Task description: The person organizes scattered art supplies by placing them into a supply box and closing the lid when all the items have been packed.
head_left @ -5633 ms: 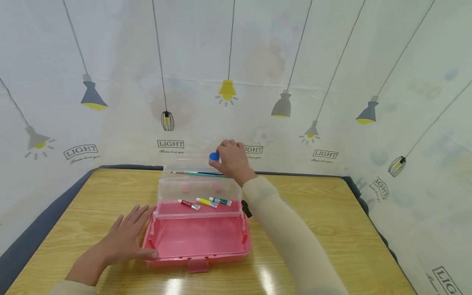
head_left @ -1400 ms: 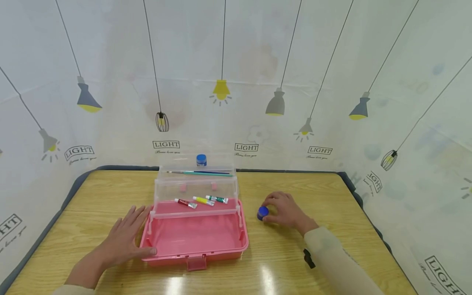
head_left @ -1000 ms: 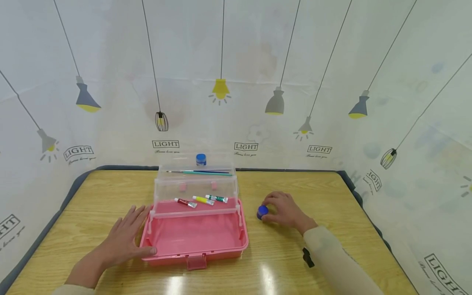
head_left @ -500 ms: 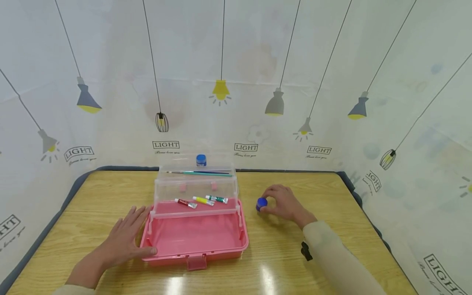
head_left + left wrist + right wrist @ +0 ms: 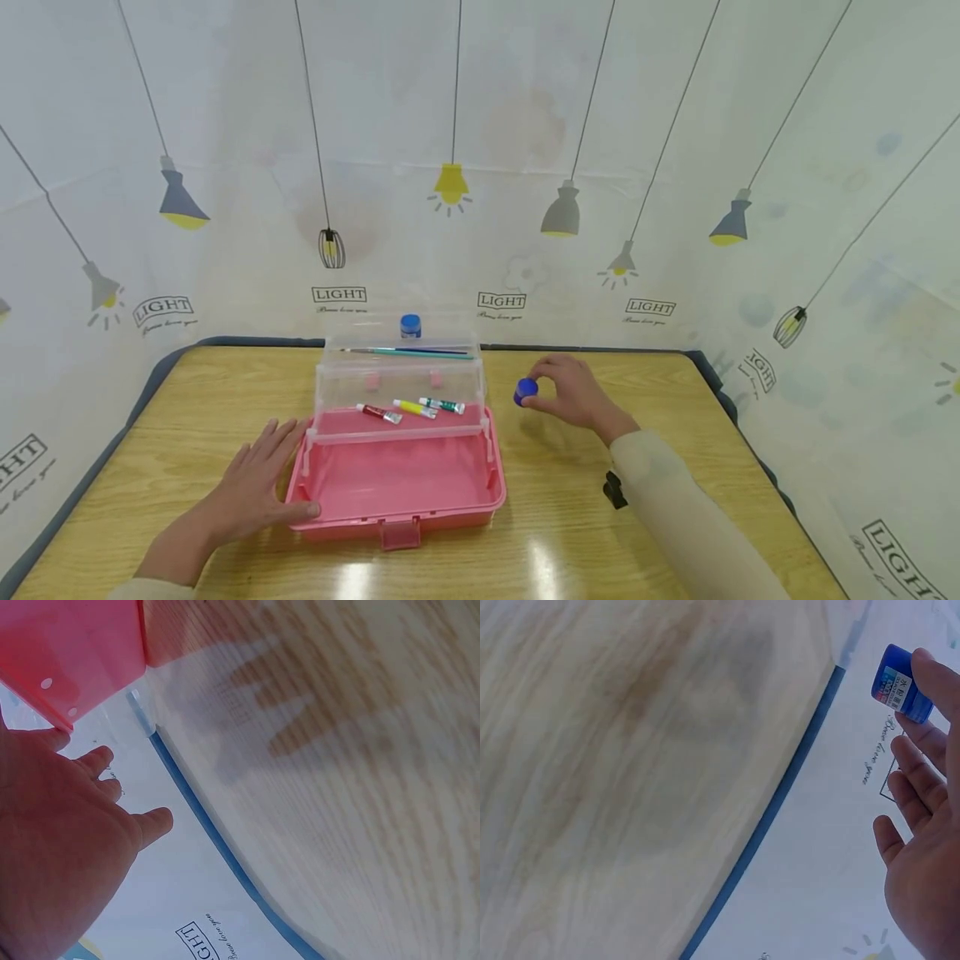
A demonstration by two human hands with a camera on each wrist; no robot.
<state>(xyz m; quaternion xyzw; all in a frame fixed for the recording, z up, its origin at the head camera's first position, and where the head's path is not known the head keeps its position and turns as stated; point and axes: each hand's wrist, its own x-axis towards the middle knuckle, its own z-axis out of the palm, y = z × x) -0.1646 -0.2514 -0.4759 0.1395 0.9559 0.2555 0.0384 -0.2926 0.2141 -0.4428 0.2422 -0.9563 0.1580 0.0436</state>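
Between thumb and index finger my right hand (image 5: 573,393) pinches a small blue paint jar (image 5: 526,391), raised above the table right of the pink box. In the right wrist view the jar (image 5: 902,684) shows a printed label. My left hand (image 5: 251,487) rests on the left side of the pink storage box (image 5: 401,521), fingers spread and thumb on its rim. The box stands open, its clear tiered trays (image 5: 401,379) raised at the back. A red paint tube (image 5: 379,413), a yellow one (image 5: 415,408) and a green one (image 5: 442,406) lie in the lower tray.
Paintbrushes (image 5: 408,352) lie in a higher tray. Another blue jar (image 5: 410,326) sits in the topmost tray. The wooden table (image 5: 675,433) ends at a printed wall cloth (image 5: 675,167) behind and at the sides. A black strap piece (image 5: 614,490) shows under the right forearm.
First over the top tray with a blue jar, my right hand came to another jar on the table at right. It has since lifted that one, moving slightly back and left. My left hand stays put.
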